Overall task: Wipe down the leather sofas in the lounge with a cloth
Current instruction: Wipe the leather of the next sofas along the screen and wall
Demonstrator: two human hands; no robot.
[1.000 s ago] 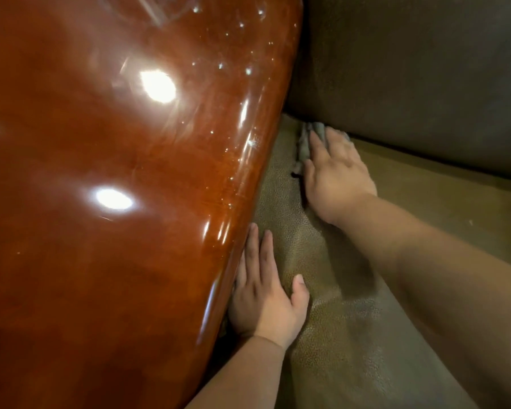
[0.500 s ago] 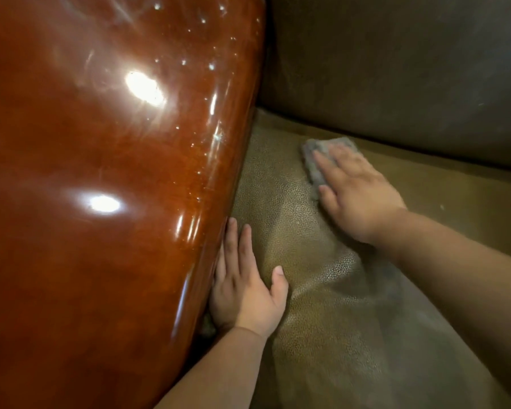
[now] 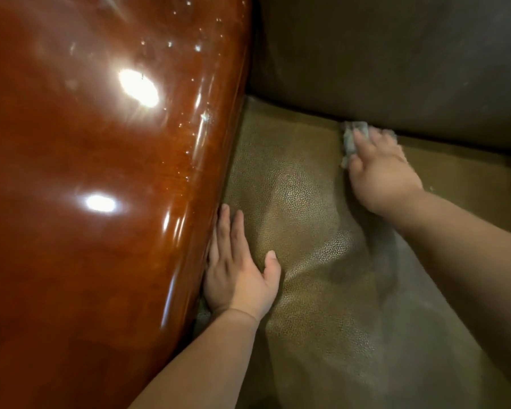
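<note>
At the back edge of the seat cushion (image 3: 307,202), where it meets the dark backrest (image 3: 396,54), the right hand (image 3: 381,172) lies flat on a grey cloth (image 3: 351,137), its fingers straight and spread over it, pressing it down onto the leather. The hand and cloth are blurred, so whether the thumb curls under the cloth cannot be told. Only the far and left edges of the cloth show past the fingertips; the rest is hidden under the palm. Along the left edge of the cushion, the left hand (image 3: 239,267) rests palm down on the olive, pebbled leather, fingers straight and close together, thumb held apart to the right. Its outer fingers touch the glossy reddish-brown wooden armrest (image 3: 101,172), which rises beside the cushion and shows two bright reflections of light. Both forearms are bare.
</note>
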